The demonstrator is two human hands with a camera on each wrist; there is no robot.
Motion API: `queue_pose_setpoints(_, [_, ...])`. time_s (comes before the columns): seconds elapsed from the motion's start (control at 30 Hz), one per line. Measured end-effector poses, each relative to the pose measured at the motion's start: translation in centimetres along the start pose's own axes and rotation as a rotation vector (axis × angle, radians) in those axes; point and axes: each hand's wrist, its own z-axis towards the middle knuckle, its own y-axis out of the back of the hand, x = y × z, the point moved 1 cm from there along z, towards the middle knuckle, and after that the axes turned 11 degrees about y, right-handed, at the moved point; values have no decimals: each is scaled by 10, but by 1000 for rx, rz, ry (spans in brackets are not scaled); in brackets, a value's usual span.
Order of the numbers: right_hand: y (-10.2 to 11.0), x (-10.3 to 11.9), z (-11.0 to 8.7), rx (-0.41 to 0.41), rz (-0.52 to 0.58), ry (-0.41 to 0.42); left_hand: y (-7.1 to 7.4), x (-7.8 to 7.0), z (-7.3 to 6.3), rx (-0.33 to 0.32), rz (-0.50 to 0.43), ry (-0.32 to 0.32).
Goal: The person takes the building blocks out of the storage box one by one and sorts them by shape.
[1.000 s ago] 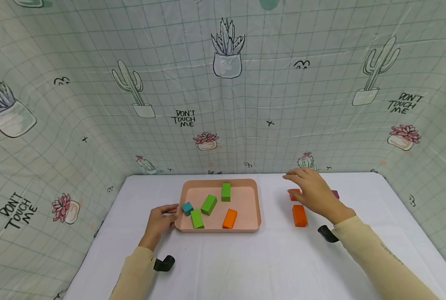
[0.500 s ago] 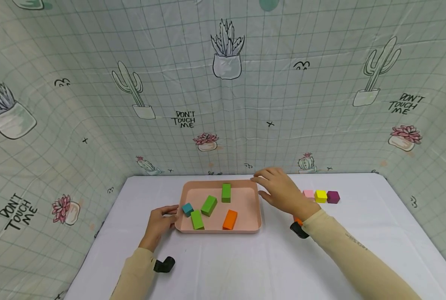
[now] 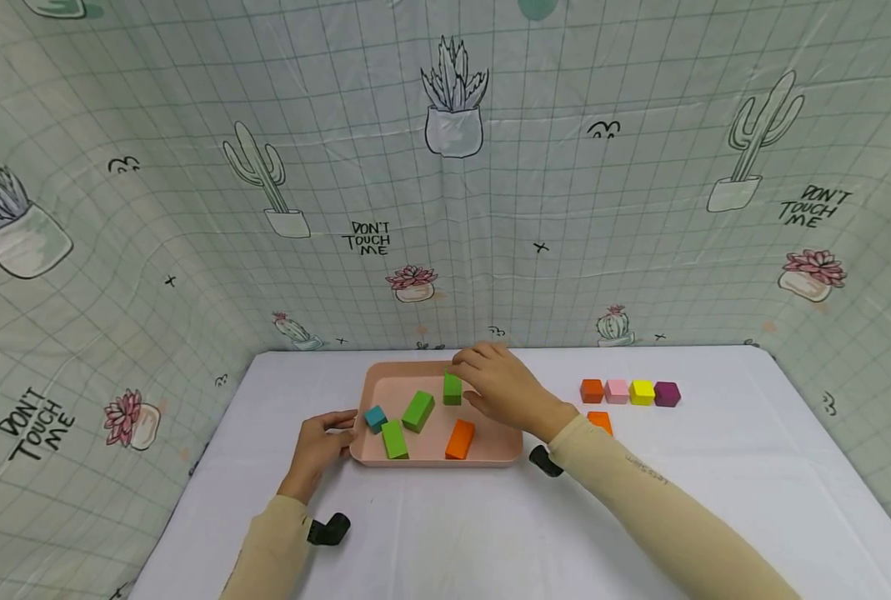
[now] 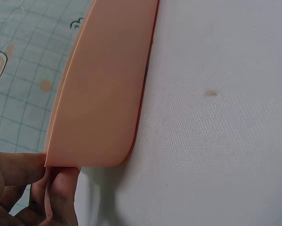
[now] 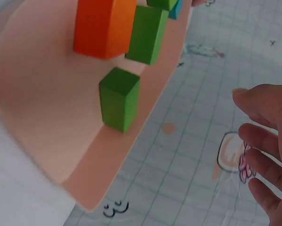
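A pink tray (image 3: 388, 383) lies on the white table with three green blocks, a small blue cube (image 3: 375, 418) and an orange block (image 3: 460, 439) in it. My left hand (image 3: 319, 446) pinches the tray's left end; the left wrist view shows the thumb and a finger (image 4: 64, 193) at its rim. My right hand (image 3: 508, 392) hovers over the tray's right half, fingers spread and nothing in them. Its fingertips overlap the back green block (image 3: 453, 390) in the head view. In the right wrist view, that green block (image 5: 119, 101) stands apart from the fingers.
Right of the tray, an orange cube (image 3: 591, 391), a pink cube (image 3: 617, 392), a yellow cube (image 3: 643, 392) and a purple cube (image 3: 667, 394) stand in a row. Another orange block (image 3: 599, 422) is partly behind the right sleeve. A printed cloth (image 3: 535, 167) hangs behind the table.
My right hand has moved left from over the orange blocks at the right to over the tray, uncovering the row of cubes. My left hand stays at the tray's left end.
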Motion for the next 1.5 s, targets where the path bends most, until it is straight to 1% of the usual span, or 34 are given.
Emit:
queue_pose_setpoints(0.2, [-11, 11, 21, 45, 7, 17, -1, 1, 1, -7, -1, -2])
queue_pose_setpoints(0.37, [-21, 19, 40, 79, 1, 86, -1, 2, 1, -10, 2, -2])
queue_pose_setpoints(0.53, [-31, 24, 55, 147, -11, 122, -1, 1, 0, -2, -2, -8])
queue_pose_setpoints(0.7, [-38, 27, 68, 211, 19, 134, -1, -1, 0, 0, 0, -19])
queue_pose_setpoints(0.77, [-42, 28, 72, 250, 21, 139, -1, -1, 0, 2, -2, -24])
queue_pose_setpoints(0.83, [-46, 29, 75, 270, 0, 162, -1, -1, 0, 6, -5, -29])
queue_pose_setpoints(1.0, [-54, 33, 82, 263, -71, 234, -1, -1, 1, 0, 0, -24])
queue_pose_setpoints(1.17, [-67, 33, 86, 313, -99, 265, 0, -1, 3, -4, 0, -24])
queue_pose_setpoints(1.3, [-74, 34, 86, 328, -85, 280, 1, 0, 2, 8, -10, -29])
queue_pose_setpoints(1.5, [-78, 37, 88, 338, -38, 297, 3, 3, 2, 15, -23, -31])
